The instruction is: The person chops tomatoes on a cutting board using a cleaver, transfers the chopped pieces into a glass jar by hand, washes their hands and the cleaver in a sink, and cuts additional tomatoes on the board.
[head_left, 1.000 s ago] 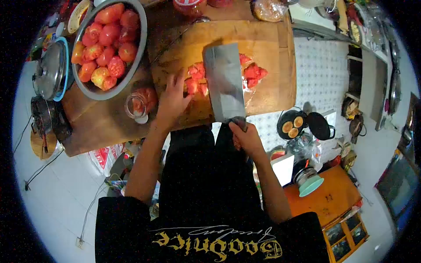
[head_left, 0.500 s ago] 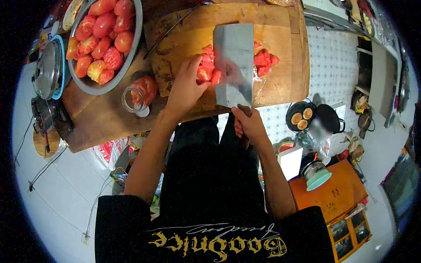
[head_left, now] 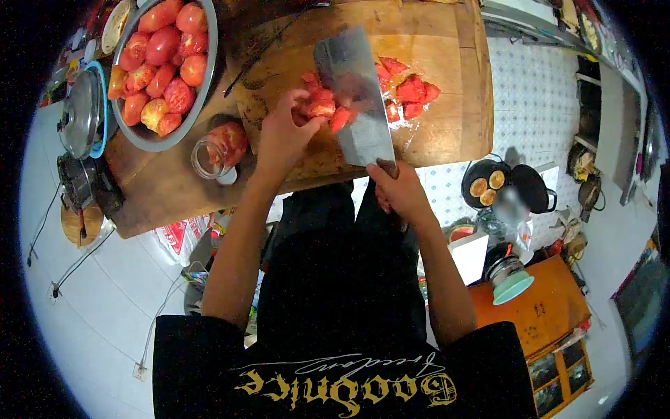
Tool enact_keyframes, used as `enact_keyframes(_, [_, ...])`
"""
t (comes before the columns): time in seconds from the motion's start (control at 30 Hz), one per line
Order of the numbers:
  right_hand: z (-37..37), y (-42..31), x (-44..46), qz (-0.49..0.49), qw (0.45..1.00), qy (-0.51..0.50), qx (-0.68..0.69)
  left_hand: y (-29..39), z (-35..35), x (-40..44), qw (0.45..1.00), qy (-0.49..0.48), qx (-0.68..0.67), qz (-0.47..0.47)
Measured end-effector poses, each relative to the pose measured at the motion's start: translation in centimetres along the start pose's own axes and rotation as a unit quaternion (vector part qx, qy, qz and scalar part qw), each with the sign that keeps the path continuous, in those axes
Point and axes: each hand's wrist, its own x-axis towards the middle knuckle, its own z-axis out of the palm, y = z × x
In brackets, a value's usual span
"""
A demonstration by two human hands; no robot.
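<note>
My right hand point(head_left: 400, 190) is wrapped around the handle of a broad cleaver point(head_left: 368, 129). Its blade leans with the far end to the left over the wooden cutting board point(head_left: 447, 49). Against the blade's left side, my left hand point(head_left: 285, 136) curls its fingers round chunks of cut tomato point(head_left: 321, 105). The blade reflects the fingers and tomato. Several more tomato pieces point(head_left: 413, 91) lie on the wet board to the right of the blade.
A metal basin point(head_left: 211, 66) of peeled tomatoes stands at the upper left. Beside the board, a glass jar point(head_left: 209, 159) with tomato pieces lies tipped. To the right, a pan point(head_left: 469, 187) holds 3 round cakes, and a green bowl point(head_left: 513, 288) rests on an orange cabinet point(head_left: 544, 307).
The cleaver has swung from nearly upright to a leftward tilt. More tomato pieces now show right of the blade. My left hand has shifted slightly left.
</note>
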Motion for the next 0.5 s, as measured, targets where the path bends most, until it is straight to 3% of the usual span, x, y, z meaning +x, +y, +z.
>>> enact_keyframes(0.07, [0.5,-0.3,-1.5,-0.137,0.952,0.153,-0.227,0.3,0.1,-0.8,0.996,-0.015,-0.070,-0.045])
enact_keyframes(0.17, [1.8,-2.5,-4.6,-0.128,0.909,0.240,-0.315,0.4,1.2,-2.2,0.996,0.016,-0.075,-0.046])
enact_keyframes(0.27, [2.4,-3.7,-6.6,-0.122,0.905,0.237,-0.331,-0.1,2.8,-2.2,0.990,0.069,-0.112,-0.043])
enact_keyframes(0.33, [3.0,-3.8,-6.8,-0.121,0.908,0.236,-0.324,0.6,3.8,-2.1,0.989,0.125,-0.061,-0.041])
enact_keyframes(0.47, [4.4,-3.3,-6.7,-0.151,0.892,0.242,-0.351,-0.6,3.3,-2.8,0.986,0.149,-0.059,-0.042])
enact_keyframes(0.5, [4.9,-3.3,-6.6,-0.152,0.891,0.242,-0.353,-2.1,3.3,-3.2,0.970,0.139,-0.180,-0.082])
